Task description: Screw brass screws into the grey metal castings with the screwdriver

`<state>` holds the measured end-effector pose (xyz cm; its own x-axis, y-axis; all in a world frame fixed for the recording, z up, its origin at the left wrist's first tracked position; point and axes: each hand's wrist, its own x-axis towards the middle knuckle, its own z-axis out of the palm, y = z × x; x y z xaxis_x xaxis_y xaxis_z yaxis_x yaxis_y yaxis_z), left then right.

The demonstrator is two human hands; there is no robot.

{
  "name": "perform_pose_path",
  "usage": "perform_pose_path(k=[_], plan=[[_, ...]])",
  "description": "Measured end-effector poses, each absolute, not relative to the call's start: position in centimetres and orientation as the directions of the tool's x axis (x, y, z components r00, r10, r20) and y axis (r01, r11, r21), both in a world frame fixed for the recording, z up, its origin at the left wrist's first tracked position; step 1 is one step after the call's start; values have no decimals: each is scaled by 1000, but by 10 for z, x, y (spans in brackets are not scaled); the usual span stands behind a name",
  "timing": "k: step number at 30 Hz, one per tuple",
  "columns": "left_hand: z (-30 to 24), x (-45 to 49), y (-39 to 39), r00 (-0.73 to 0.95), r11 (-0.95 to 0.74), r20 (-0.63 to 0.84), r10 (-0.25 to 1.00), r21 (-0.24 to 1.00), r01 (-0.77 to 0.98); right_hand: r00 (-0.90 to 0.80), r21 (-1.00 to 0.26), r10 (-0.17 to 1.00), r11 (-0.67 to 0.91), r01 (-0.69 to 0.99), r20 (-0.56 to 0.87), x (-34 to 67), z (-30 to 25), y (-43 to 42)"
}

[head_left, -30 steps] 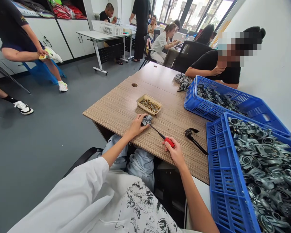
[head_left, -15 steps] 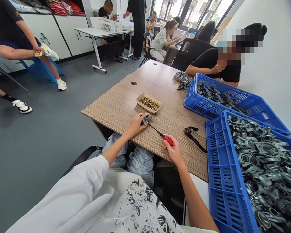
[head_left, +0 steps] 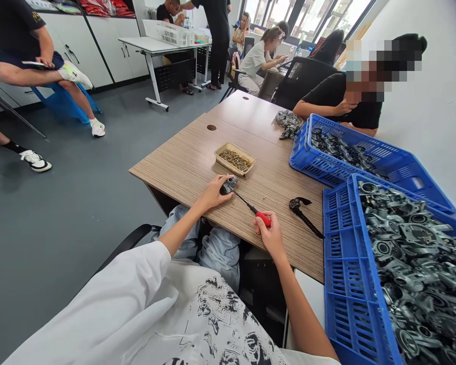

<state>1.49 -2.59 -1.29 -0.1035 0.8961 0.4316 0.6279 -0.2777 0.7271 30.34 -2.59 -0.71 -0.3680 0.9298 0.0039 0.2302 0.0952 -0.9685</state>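
Note:
My left hand [head_left: 216, 192] is closed around a small grey metal casting [head_left: 230, 184] near the front edge of the wooden table [head_left: 175, 157]. In my right hand [head_left: 269, 229] is a screwdriver [head_left: 263, 218] with a red handle and a dark shaft. The shaft points up and left, and its tip meets the casting; the exact contact point is too small to make out. Just beyond my left hand stands a beige tray [head_left: 217, 156] of brass-coloured screws [head_left: 235, 159]. A loose screw [head_left: 265, 197] lies on the table to the right of the casting.
A black wristwatch [head_left: 295, 205] lies to the right. Beside it stands a blue crate [head_left: 344, 263] heaped with metal castings [head_left: 421, 263], with another blue crate [head_left: 302, 152] behind. More grey parts [head_left: 288, 121] sit at the far side, near a seated person [head_left: 323, 99].
My hands, the casting and the screwdriver stay almost in place. The view has shifted slightly. In the background, a standing person has stretched an arm towards a seated one.

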Motion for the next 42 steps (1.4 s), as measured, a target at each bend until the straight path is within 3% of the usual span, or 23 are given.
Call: perform_pose_path(k=[5, 32, 42], plan=[[-12, 15, -30, -150, -234, 411, 899, 742, 628, -374, -962, 927, 118, 244, 19, 303, -5, -26], [-10, 6, -39, -75, -306, 420, 905, 761, 572, -352, -977, 935, 115, 182, 44, 302, -6, -25], [-13, 10, -40, -72, -270, 387, 919, 754, 599, -366, -946, 929, 160, 281, 49, 302, -4, -27]])
